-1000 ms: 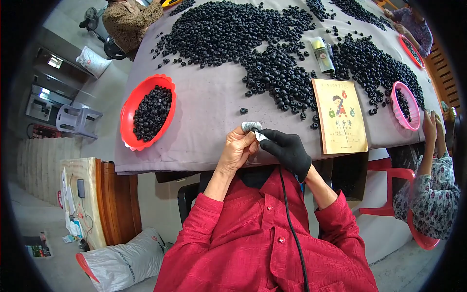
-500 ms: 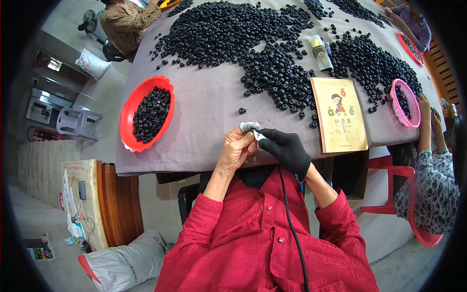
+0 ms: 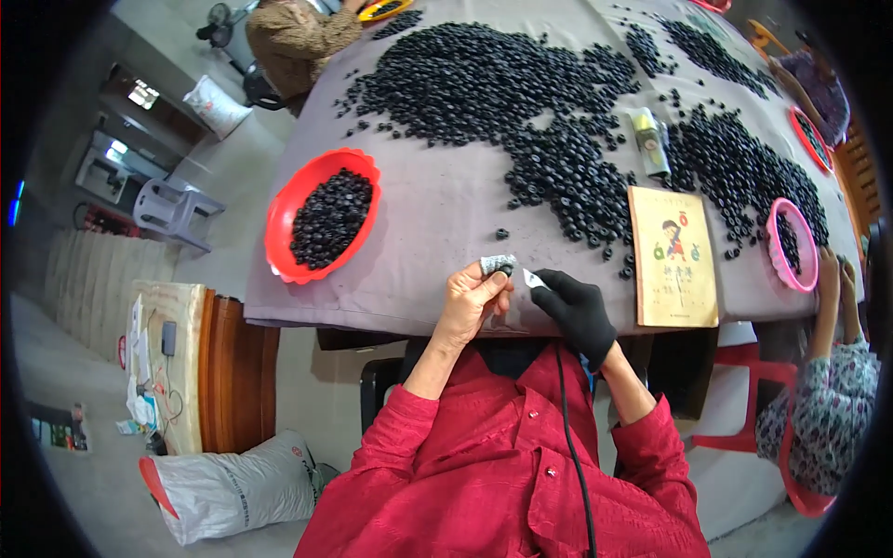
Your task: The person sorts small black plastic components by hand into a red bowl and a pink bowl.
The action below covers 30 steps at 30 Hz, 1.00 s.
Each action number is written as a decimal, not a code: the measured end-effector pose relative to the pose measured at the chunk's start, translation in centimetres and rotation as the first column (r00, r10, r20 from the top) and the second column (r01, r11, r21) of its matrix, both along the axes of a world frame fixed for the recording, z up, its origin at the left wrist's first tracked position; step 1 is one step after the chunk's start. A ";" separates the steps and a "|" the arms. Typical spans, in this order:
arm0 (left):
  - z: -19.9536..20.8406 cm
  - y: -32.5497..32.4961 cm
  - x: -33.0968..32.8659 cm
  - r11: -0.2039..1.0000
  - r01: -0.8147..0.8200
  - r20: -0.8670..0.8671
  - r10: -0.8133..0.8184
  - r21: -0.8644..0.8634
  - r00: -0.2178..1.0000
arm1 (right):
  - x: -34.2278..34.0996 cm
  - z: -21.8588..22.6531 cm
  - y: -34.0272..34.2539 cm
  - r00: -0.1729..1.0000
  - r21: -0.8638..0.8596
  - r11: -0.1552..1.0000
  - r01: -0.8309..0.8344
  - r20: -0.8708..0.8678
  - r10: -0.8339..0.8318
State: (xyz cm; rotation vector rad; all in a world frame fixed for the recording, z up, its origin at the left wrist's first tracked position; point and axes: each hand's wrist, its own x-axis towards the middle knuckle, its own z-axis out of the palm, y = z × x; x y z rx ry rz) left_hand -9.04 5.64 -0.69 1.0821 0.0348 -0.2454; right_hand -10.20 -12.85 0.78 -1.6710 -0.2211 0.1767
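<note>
My left hand (image 3: 471, 303) is bare apart from a grey-white wrap (image 3: 495, 262) round one finger. It pinches a small round black bead-like piece (image 3: 505, 271) between thumb and fingers, over the table's near edge. A short gap to the right, my right hand (image 3: 579, 314) in a black glove is closed on a small pointed white piece (image 3: 533, 279), whose tip faces the left hand. What kind of tool that is cannot be made out. One loose black piece (image 3: 501, 234) lies just beyond my hands.
A red scalloped bowl (image 3: 279, 219) of black pieces stands at left on the grey-clothed table (image 3: 419, 223). Heaps of black pieces (image 3: 502, 84) spread across the far side. A yellow booklet (image 3: 677, 288) and a small bottle (image 3: 650, 144) lie at right, near a pink basket (image 3: 807, 270). Other people sit around.
My hands have come apart: the white tip, earlier against the left fingers, is now away from them, and the black piece shows in the left pinch. The whole view has shifted.
</note>
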 end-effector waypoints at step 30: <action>0.9 -0.6 7.4 0.298 -0.366 0.458 -0.346 0.881 0.819 | 0.1 0.1 -0.5 1.000 -0.028 1.000 -0.001 -0.023 0.000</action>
